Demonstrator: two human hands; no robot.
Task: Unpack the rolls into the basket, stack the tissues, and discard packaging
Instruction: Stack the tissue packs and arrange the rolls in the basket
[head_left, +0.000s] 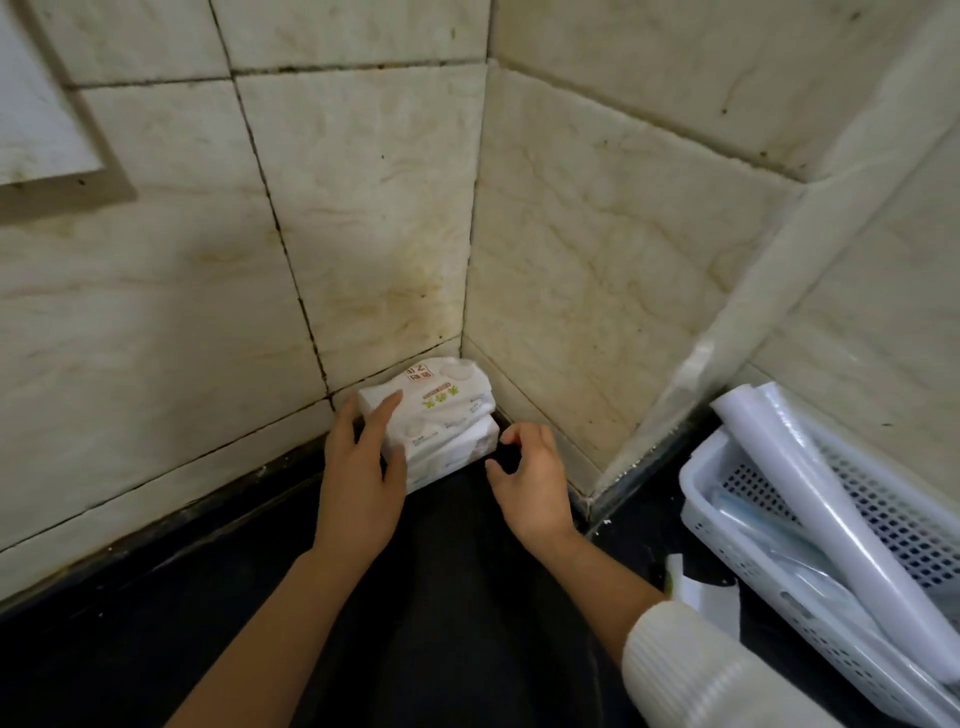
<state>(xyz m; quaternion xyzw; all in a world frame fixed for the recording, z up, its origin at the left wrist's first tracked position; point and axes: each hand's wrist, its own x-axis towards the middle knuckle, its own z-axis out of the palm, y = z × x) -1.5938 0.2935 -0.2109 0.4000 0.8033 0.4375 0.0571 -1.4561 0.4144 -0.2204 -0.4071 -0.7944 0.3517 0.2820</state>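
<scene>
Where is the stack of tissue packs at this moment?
The tissue packs sit centre frame on the dark counter, in the tiled wall corner, with the left hand on them and the right hand beside.

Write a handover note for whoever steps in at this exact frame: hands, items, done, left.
Left hand: open, resting on the tissue packs.
Right hand: open, curled beside the stack, holding nothing.
Tissue packs: stacked in the tiled corner on the dark counter.
Rolls: lying in the white basket at right.
Done: rolls in the basket, tissues stacked.
Left: discard the torn packaging by the basket.
</scene>
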